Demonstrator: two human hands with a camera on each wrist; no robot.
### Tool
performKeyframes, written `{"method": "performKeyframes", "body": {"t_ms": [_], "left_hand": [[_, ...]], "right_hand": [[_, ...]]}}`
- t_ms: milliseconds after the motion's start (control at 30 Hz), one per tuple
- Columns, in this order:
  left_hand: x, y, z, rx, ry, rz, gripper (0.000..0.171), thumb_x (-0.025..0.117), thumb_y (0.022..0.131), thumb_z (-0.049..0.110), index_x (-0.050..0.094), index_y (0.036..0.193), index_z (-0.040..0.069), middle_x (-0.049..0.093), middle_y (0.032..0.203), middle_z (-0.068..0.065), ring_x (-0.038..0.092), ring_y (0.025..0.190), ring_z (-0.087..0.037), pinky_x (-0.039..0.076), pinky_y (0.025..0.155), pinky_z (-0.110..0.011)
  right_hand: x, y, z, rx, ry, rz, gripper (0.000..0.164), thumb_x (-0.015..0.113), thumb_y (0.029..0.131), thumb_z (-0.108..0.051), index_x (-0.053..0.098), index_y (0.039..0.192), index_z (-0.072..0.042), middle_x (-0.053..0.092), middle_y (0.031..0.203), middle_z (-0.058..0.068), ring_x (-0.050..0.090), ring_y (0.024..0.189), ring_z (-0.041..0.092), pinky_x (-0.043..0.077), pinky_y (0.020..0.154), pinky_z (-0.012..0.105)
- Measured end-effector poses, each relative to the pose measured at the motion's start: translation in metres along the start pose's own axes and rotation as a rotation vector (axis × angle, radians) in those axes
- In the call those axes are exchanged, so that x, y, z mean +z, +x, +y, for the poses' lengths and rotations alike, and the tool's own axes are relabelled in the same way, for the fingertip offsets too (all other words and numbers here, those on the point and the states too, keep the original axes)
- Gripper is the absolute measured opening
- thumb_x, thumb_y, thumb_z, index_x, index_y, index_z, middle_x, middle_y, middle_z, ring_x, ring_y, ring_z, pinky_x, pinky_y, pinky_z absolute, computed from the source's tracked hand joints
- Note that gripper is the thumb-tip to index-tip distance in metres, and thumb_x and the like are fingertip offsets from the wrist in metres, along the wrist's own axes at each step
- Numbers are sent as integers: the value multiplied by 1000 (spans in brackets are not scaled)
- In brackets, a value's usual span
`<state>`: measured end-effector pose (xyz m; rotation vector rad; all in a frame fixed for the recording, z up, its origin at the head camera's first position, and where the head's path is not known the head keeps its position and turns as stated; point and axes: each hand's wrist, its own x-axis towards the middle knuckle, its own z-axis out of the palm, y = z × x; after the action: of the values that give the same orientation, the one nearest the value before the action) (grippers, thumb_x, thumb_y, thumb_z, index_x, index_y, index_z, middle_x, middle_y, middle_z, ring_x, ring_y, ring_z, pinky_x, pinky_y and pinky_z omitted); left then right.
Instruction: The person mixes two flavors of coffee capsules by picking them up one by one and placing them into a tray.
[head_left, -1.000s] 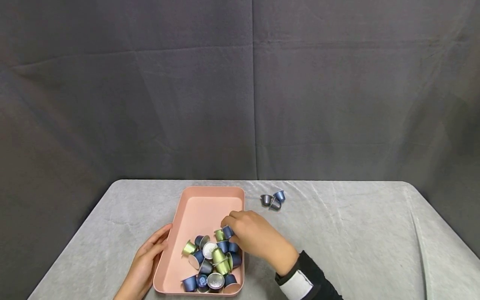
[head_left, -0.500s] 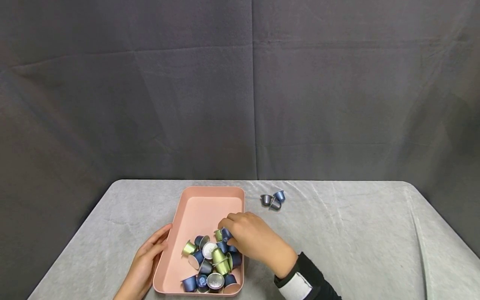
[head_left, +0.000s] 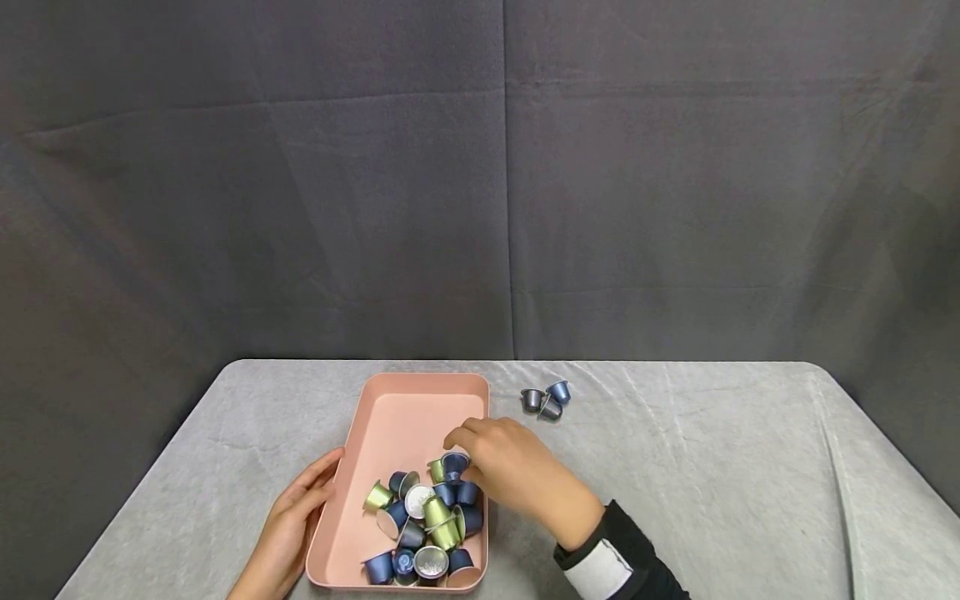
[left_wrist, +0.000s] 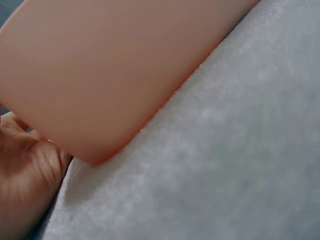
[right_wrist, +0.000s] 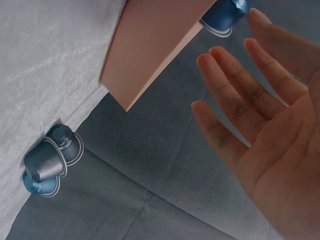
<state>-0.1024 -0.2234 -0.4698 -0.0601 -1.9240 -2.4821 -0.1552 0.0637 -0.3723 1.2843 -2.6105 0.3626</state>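
Observation:
A pink tray (head_left: 423, 408) holds a heap of blue, green and dark coffee capsules in its near half. My left hand (head_left: 288, 521) rests against the tray's left wall, its fingers fairly straight; in the left wrist view only part of the palm (left_wrist: 30, 175) shows beside the tray. Over the tray's right rim reaches my right hand (head_left: 517, 471), fingers spread around a blue coffee capsule (head_left: 454, 465) that sits rim-up on the heap. The right wrist view shows that blue capsule (right_wrist: 225, 15) near the thumb tip, with the other fingers apart from it.
Three coffee capsules, two dark (head_left: 532, 400) and one blue (head_left: 559, 392), lie together on the grey cloth (head_left: 712, 467) beyond the tray's right side. A dark curtain (head_left: 480, 208) hangs behind the table.
My right hand has drawn back slightly up and to the right, its fingers loosening from the blue capsule, which now stands more upright. The left hand and tray have stayed put.

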Motion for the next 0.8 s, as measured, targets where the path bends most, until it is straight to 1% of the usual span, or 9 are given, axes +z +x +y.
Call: {"method": "performKeyframes", "body": {"t_ms": [100,233,400,500,633,700,800], "left_hand": [[0,0,-1,-3,0,3,48,45,103,6,35,149,-5,53,132,10,53,119,-4,46,95,-21],[-1,0,-1,-2,-4,6,44,45,103,6,41,147,2,54,132,11,53,119,-4,46,95,-21],[-2,1,-2,25,-14,-10,38,44,103,5,48,141,10,56,131,11,54,119,-4,47,94,-21],[-1,1,-1,23,-7,-5,39,44,103,4,47,142,8,55,132,10,54,119,-4,46,94,-21],[-1,1,-1,13,1,3,43,44,103,4,41,146,1,55,132,10,54,119,-4,46,94,-20],[-1,1,-1,11,2,3,43,44,103,4,41,146,1,55,132,10,54,119,-4,46,94,-20],[0,1,0,-1,11,9,48,45,103,6,35,149,-4,53,132,10,53,119,-3,46,95,-20]], "right_hand": [[-1,-1,4,8,19,9,32,83,79,-7,70,108,-10,68,101,3,64,85,17,52,80,33],[-1,-2,10,31,39,16,31,82,80,-7,70,108,-9,69,101,4,63,82,18,52,76,32],[-1,-3,16,59,60,19,31,82,80,-8,70,109,-9,69,103,5,64,85,20,52,78,33],[-2,-4,20,104,66,12,32,82,80,-9,70,110,-10,69,105,5,65,90,21,52,82,36],[-3,-6,27,149,17,32,32,82,79,-7,70,109,-9,69,104,6,65,92,25,53,82,40],[-1,-7,32,150,-14,56,32,83,78,-6,70,108,-8,69,103,6,66,91,26,53,80,41],[0,-9,39,153,-29,77,32,83,78,-6,70,107,-7,69,102,8,66,92,27,53,81,41]]}}
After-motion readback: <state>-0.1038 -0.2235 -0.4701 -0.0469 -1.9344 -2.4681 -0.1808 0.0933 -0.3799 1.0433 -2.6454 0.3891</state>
